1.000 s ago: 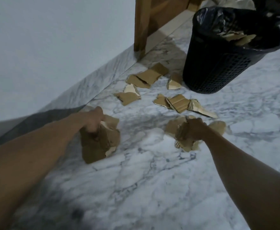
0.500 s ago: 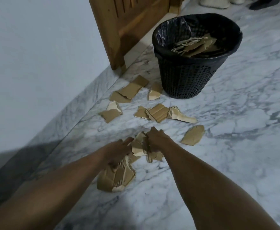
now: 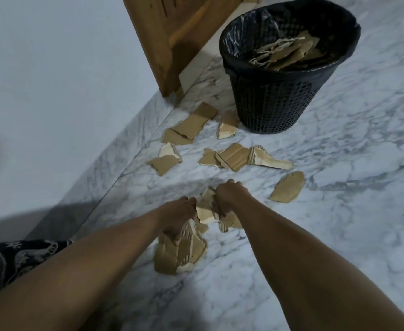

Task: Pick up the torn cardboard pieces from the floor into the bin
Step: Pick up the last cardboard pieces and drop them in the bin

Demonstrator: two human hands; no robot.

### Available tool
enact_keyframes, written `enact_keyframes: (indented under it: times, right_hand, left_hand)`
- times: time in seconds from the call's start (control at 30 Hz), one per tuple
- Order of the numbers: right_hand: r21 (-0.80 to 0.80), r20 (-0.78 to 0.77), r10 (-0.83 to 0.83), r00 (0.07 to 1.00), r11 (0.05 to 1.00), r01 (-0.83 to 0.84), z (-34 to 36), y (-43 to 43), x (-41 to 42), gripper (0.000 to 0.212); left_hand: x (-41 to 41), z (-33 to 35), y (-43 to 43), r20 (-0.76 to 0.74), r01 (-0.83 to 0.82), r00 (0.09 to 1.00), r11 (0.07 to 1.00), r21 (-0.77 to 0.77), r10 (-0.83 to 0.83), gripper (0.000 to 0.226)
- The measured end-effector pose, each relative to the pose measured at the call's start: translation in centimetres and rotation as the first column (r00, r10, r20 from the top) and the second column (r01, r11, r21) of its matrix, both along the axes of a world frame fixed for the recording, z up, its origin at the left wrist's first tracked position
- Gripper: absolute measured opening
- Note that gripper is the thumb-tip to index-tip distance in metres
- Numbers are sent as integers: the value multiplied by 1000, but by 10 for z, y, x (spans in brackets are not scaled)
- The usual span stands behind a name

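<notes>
My left hand [image 3: 178,217] grips a bundle of torn brown cardboard pieces [image 3: 179,255] that hangs below it. My right hand [image 3: 228,195] is closed on a smaller bunch of cardboard pieces [image 3: 207,212], and the two bunches touch between my hands. Several more torn pieces lie on the marble floor ahead: one [image 3: 288,187] to the right, a cluster [image 3: 234,156] in the middle, others [image 3: 191,126] near the wall. The black mesh bin [image 3: 272,99], lined with a black bag, stands beyond them with cardboard inside.
A white wall [image 3: 52,80] with a marble skirting runs along the left. A wooden door [image 3: 172,37] stands behind the bin to its left. Patterned dark fabric [image 3: 9,261] shows at the lower left edge. Open marble floor [image 3: 351,187] stretches to the right.
My hands came together from apart, each carrying its cardboard, and now meet in the middle. The view shifted so the bin sits more central and closer.
</notes>
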State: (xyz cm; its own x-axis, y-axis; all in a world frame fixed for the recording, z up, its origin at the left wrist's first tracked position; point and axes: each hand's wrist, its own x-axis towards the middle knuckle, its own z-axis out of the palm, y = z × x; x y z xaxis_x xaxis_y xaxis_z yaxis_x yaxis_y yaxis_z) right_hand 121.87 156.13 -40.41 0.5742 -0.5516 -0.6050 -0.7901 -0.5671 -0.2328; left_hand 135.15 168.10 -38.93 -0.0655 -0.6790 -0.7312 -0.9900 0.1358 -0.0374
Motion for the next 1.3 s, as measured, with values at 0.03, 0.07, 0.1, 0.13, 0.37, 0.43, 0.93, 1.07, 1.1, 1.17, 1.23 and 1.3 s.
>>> enact_keyframes:
  times: [0.03,0.07,0.1,0.13,0.37,0.43,0.93,1.07,1.1,1.17,1.23,1.3]
  right_hand:
    - [13,22,-50,999,999,49,0,1,-5,50]
    - [29,56,-111,992,994,109,-1,1,-11,50]
    - [41,85,-165,983,986,162,-4,1,-19,49]
    - [57,104,-210,972,977,205,-6,1,-27,50]
    - [91,41,-419,907,906,414,2,14,-63,26]
    - [72,66,-435,898,900,431,24,11,-63,17]
    - [414,844,-503,-185,393,821,290,-126,11,43]
    - [443,820,-521,-238,314,839,309,-177,30,29]
    - [456,808,-531,-253,293,841,312,-184,34,26]
    - [466,802,-530,-276,266,844,314,-196,40,19]
    - [455,805,-528,-271,257,853,312,-200,44,14]
    - [452,805,-530,-266,259,853,304,-200,46,10]
  left_hand:
    - [0,1,-1,-15,-13,1000,1000,14,13,85]
    - [-1,2,-3,-29,-30,999,999,34,31,85]
    - [-1,0,-5,-20,-25,999,998,53,26,78]
    - [0,-1,-8,-26,-45,999,998,46,46,65]
    - [-6,21,-38,-40,84,996,994,73,-82,36]
    - [-13,44,-65,-9,136,991,988,77,-136,24]
    - [79,331,-257,-407,-112,907,871,-479,-108,19]
    - [99,280,-288,-658,-498,748,730,-468,88,11]
    - [99,271,-298,-748,-602,653,681,-417,119,20]
    - [97,260,-313,-879,-771,448,568,-287,164,42]
    - [91,254,-324,-930,-828,312,535,-166,194,48]
    - [84,249,-330,-949,-847,215,528,-64,229,52]
